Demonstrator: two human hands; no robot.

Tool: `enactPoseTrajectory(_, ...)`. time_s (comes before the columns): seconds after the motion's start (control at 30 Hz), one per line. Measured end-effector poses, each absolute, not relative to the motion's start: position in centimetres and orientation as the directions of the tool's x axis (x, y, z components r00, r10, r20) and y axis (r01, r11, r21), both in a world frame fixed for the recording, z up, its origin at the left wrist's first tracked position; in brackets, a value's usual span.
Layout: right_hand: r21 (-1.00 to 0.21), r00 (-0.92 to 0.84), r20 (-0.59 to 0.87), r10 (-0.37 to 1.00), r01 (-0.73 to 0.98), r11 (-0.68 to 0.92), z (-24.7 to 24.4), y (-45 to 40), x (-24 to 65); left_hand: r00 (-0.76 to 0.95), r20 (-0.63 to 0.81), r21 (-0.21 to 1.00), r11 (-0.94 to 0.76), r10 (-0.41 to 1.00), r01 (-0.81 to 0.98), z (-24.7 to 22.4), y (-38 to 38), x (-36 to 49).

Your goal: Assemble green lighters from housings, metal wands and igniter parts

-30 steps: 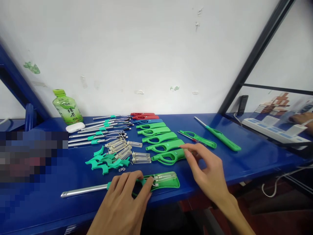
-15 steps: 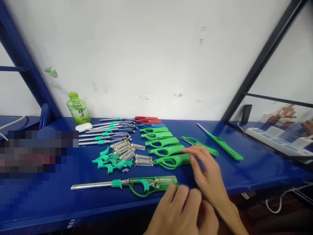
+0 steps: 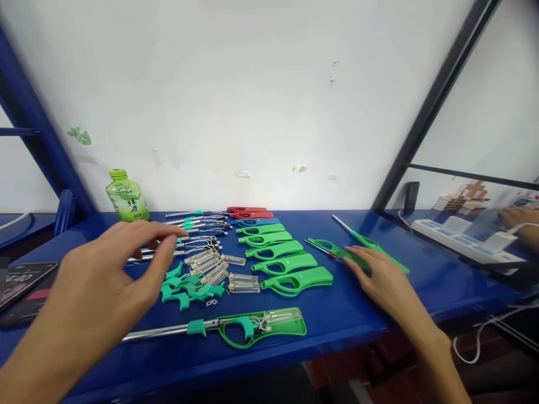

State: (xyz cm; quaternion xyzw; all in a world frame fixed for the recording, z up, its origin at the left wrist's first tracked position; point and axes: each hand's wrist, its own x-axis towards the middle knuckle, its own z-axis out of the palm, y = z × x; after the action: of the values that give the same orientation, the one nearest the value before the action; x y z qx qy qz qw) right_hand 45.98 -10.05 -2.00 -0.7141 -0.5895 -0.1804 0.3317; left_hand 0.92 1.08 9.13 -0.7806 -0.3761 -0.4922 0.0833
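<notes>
My left hand [image 3: 109, 275] hovers over the left of the blue table, thumb and forefinger curved with a gap between them and nothing held. Behind its fingertips lie several metal lighter tubes with wires [image 3: 197, 241], partly covered by the hand. My right hand [image 3: 377, 275] reaches to a green lighter shell half [image 3: 326, 244], its fingers stretched over the shell's near end. A thin screwdriver [image 3: 319, 247] lies along that shell, its handle partly hidden. At the front rests an opened lighter [image 3: 282, 330], with tube, teal trigger and clear fuel tank [image 3: 283, 315] in its green half shell.
Green shell halves [image 3: 311, 278] form a column, with blue and red ones [image 3: 252, 215] behind. Teal triggers [image 3: 191, 292] and clear tanks [image 3: 214, 272] lie left of them. An assembled green lighter [image 3: 366, 240], tea bottle [image 3: 127, 199], phones [image 3: 27, 280] and power strip [image 3: 463, 241] surround these.
My left hand has moved from the front middle to the far left and opened. My right hand has shifted right, from the nearest green shells to the shell with the screwdriver.
</notes>
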Motion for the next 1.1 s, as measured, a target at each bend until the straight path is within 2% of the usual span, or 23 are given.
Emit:
enactPoseTrajectory(0.1, -0.248, 0.237, 0.607, 0.759, 0.963, -0.102, -2.6, -9.8, 46.7, 0.201, 0.827, 0.236, -0.65, 0.524, 0.723, 8.7, 0.5, 0.3)
enactPoseTrajectory(0.3, -0.262, 0.244, 0.584, 0.774, 0.959, -0.104, -2.8, -9.1, 47.2, 0.333, 0.87, 0.122, -0.815, 0.362, 0.567, 5.4, -0.3, 1.2)
enactPoseTrajectory(0.57, -0.291, 0.249, 0.666, 0.703, 0.955, -0.063, -2.7, -9.1, 47.6, 0.357, 0.882, 0.092, -0.857, 0.306, 0.507, 2.4, 1.0, 0.9)
enactPoseTrajectory(0.9, -0.271, 0.117, 0.792, 0.599, 0.947, 0.174, -0.6, -10.1, 44.4, 0.373, 0.868, 0.097, -0.848, 0.328, 0.52, 2.4, 0.6, 0.6)
enactPoseTrajectory(1.1, -0.311, 0.086, 0.796, 0.599, 0.907, 0.283, 0.4, -10.5, 41.6, 0.373, 0.861, 0.118, -0.85, 0.345, 0.513, 2.6, 0.5, 0.7)
